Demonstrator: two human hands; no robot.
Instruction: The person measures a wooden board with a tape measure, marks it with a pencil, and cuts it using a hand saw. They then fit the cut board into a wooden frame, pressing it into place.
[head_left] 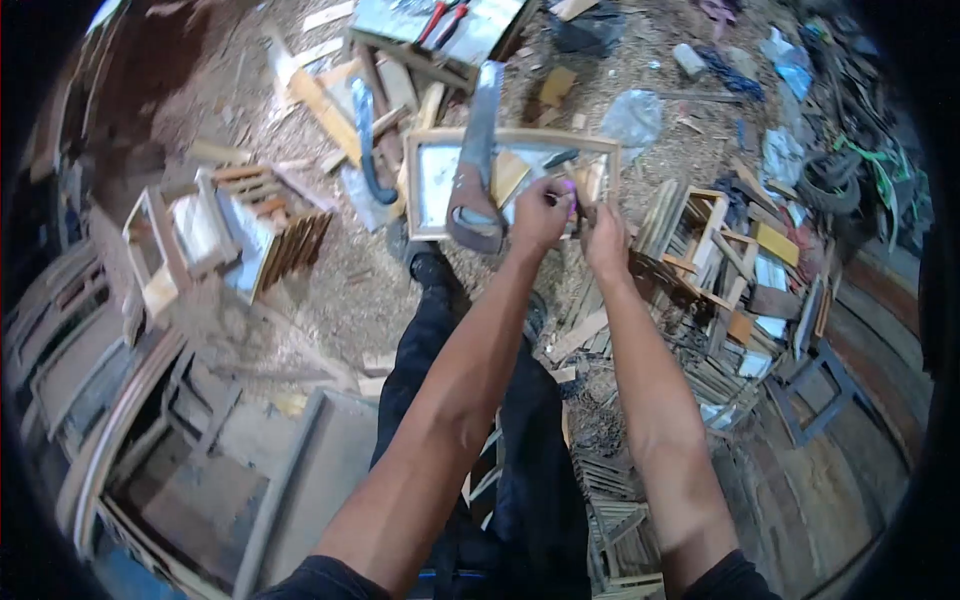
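We saw a pale, raw wooden frame (520, 140) around a dull sheet, a worn matt grey metal saw blade (478, 150), rough wooden slat crates (270, 220), glossy red plastic plier handles (440, 20) and sawdust-covered ground (350, 290).

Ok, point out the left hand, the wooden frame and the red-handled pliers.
left hand (540, 215), head view, back of the hand.
wooden frame (425, 135), head view, top rail.
red-handled pliers (440, 20), head view, handles.

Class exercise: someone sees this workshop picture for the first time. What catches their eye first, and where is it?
Two bare forearms reach up the middle; the left hand and right hand meet over a pale wooden frame. A hatchet lies across that frame. Wooden crates and offcuts crowd the sawdust floor either side.
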